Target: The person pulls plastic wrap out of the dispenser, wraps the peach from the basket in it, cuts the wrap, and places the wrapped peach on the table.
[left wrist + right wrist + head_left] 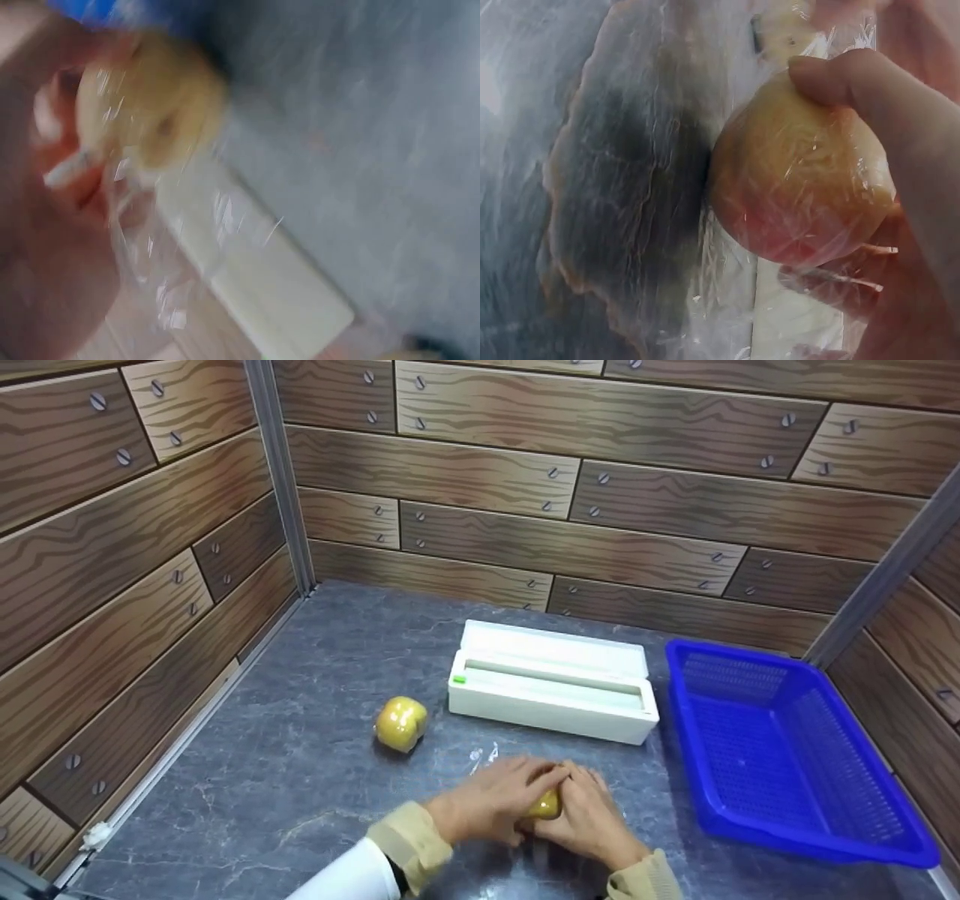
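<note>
A yellow apple with a reddish side (795, 180) is in clear plastic wrap (724, 300), low over the table's front part. My right hand (589, 817) grips it, the thumb lying across the fruit in the right wrist view. From the other side my left hand (495, 799) curls its fingers over the same apple (547, 805). Loose film (176, 292) trails from the apple in the blurred left wrist view. A second yellow apple (401, 724), shiny on its surface, sits on the table to the left of the hands.
Behind the hands stands a long white wrap dispenser box (551, 712) with its lid (555, 649) raised. A blue plastic basket (772, 765) is at the right. Wood-patterned walls (480, 525) enclose the dark marbled table (300, 765).
</note>
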`<state>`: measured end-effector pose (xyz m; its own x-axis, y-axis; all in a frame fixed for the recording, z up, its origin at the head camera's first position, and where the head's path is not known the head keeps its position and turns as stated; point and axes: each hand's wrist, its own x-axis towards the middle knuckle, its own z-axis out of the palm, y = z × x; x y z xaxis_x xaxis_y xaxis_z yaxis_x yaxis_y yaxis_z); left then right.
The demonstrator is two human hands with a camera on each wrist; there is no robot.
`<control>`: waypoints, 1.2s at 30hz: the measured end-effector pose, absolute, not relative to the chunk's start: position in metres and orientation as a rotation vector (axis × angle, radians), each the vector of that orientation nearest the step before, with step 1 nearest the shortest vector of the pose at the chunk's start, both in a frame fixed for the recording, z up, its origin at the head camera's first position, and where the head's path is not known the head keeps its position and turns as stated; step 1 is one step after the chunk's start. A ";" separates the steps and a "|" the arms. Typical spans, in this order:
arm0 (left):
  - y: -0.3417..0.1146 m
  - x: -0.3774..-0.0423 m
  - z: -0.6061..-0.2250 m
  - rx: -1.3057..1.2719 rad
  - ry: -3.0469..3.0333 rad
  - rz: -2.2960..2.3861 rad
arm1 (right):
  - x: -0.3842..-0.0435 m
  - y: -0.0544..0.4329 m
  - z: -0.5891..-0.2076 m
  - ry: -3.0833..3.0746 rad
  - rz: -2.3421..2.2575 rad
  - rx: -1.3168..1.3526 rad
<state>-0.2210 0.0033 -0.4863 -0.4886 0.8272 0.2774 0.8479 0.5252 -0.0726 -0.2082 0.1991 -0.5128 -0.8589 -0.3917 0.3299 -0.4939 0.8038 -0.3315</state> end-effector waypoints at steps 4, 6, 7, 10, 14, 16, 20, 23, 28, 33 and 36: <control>0.015 -0.213 -0.508 -1.178 -2.360 0.102 | -0.206 0.198 -0.513 -2.809 0.734 0.649; 0.018 -0.210 -0.515 -1.117 -2.335 0.135 | -0.204 0.198 -0.512 -2.857 0.817 0.634; 0.018 -0.210 -0.516 -1.103 -2.332 0.130 | -0.202 0.199 -0.511 -2.885 0.873 0.628; 0.014 -0.209 -0.513 -1.122 -2.402 -0.008 | -0.198 0.204 -0.503 -2.928 1.048 0.635; 0.004 -0.213 -0.499 -1.151 -2.562 -0.458 | -0.193 0.213 -0.486 -2.868 1.275 0.650; -0.002 -0.216 -0.492 -1.118 -2.633 -0.698 | -0.190 0.216 -0.479 -2.820 1.343 0.635; -0.007 -0.220 -0.479 -0.963 -2.750 -1.090 | -0.183 0.218 -0.473 -2.693 1.399 0.574; -0.009 -0.221 -0.472 -0.858 -2.788 -1.307 | -0.178 0.220 -0.476 -2.548 1.488 0.484; -0.009 -0.217 -0.467 -0.764 -2.806 -1.532 | -0.171 0.215 -0.485 -2.341 1.757 0.314; -0.003 -0.208 -0.466 -0.786 -2.780 -1.629 | -0.173 0.199 -0.484 -2.242 1.752 0.211; 0.002 -0.202 -0.466 -0.808 -2.774 -1.656 | -0.178 0.194 -0.480 -2.231 1.672 0.109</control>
